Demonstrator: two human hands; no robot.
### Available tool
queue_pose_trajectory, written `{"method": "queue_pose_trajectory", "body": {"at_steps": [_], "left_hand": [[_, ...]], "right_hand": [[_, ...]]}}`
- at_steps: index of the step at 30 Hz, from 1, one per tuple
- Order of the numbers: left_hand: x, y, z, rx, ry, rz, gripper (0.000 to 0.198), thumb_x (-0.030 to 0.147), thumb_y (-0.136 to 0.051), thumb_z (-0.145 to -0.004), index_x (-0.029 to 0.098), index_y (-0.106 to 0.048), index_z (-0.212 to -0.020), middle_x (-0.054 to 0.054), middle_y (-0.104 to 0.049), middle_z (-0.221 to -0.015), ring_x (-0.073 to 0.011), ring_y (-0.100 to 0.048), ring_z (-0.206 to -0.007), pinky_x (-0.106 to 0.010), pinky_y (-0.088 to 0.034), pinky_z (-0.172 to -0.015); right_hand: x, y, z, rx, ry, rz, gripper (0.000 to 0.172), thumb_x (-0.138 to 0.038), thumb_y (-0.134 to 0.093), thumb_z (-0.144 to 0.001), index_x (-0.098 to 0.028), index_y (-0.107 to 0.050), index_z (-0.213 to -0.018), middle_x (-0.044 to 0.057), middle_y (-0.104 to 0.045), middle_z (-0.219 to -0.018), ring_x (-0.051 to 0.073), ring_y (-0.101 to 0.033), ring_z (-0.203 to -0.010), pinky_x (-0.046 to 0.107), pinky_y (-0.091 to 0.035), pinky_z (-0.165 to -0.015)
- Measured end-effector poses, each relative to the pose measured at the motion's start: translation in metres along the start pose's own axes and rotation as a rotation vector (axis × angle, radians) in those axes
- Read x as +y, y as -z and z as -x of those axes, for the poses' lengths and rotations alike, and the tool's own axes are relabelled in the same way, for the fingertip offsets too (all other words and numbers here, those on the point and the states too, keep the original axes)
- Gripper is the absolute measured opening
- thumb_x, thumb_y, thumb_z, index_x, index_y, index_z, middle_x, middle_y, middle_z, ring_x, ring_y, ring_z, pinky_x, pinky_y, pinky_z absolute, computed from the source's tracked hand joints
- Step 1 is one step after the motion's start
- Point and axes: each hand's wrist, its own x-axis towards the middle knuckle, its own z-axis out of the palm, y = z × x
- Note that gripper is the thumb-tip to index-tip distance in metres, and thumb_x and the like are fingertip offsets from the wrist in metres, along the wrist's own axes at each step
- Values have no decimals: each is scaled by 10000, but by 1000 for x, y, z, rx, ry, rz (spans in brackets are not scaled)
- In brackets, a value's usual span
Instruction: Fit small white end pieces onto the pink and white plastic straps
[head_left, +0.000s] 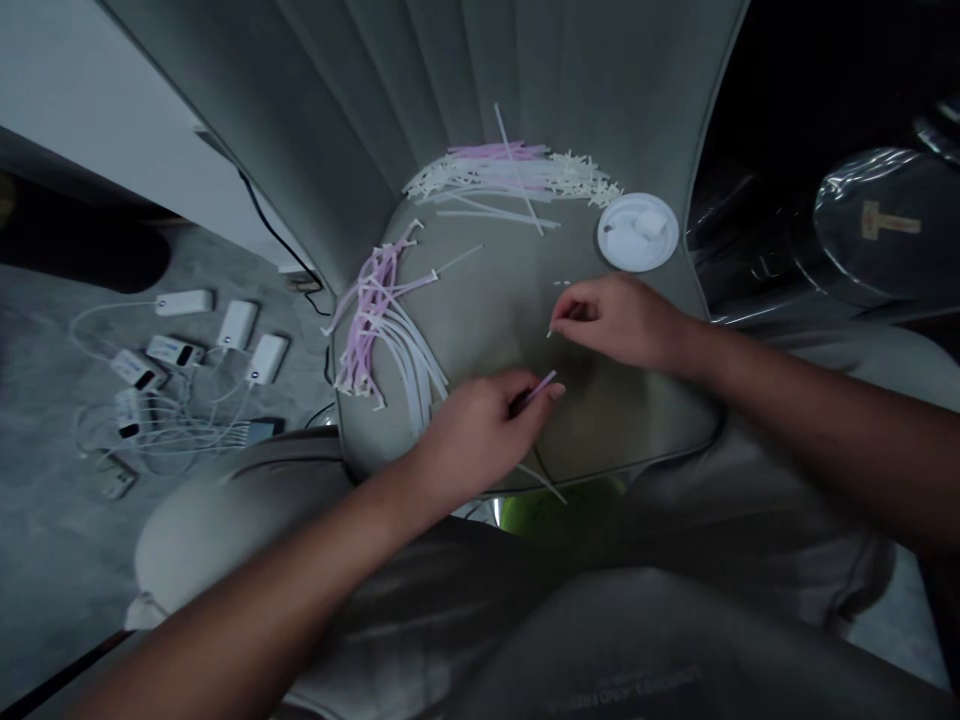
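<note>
I am watching the left hand (480,425) gripping a lilac stick (541,384) over the grey chair seat (600,415), its end poking past the thumb. The right hand (619,318) is pinching a tiny white piece (550,333) nearby. Shirt lettering (630,692) is showing, too blurred to read.

- Pink tube (546,381), in the left fingers (538,408): smooth, plastic-looking.
- Tube bundle (379,290), left of the left fingers: smooth, faintly shiny plastic.
- Chair seat (491,300), under the fingers: smooth, matt, leather-like.
- Dish (625,250), beyond the right fingers (574,293): smooth white plastic, slightly glossy.
- Wrapping (844,225), right of the right fingers: clear, glossy plastic.
- Trousers (247,500), below the fingers: matt cloth.
</note>
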Motion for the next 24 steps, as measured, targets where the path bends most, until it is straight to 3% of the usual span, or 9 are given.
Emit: {"method": "queue_pose_trajectory", "body": {"at_steps": [6, 24], "left_hand": [[4, -3, 5, -20, -19, -39, 404, 454, -437, -942, 184, -433, -642, 53, -367, -558, -91, -340, -539, -263, -213, -536], [7, -2, 11, -13, -61, -2, 407, 431, -447, -944, 183, -425, -622, 52, -402, -533, -86, -353, -514, -268, -206, -519]], "right_hand": [[6, -12, -7, -60, 58, 390, 199, -231, -546, -842, -149, -726, -858, 65, -701, -790, 160, -556, -712, 288, -338, -651], [12, -11, -8, -47, 173, 506, 181, -219, -498, -876, -155, -667, -867, 73, -675, -858, 183, -564, -787, 303, -344, -707]]}}
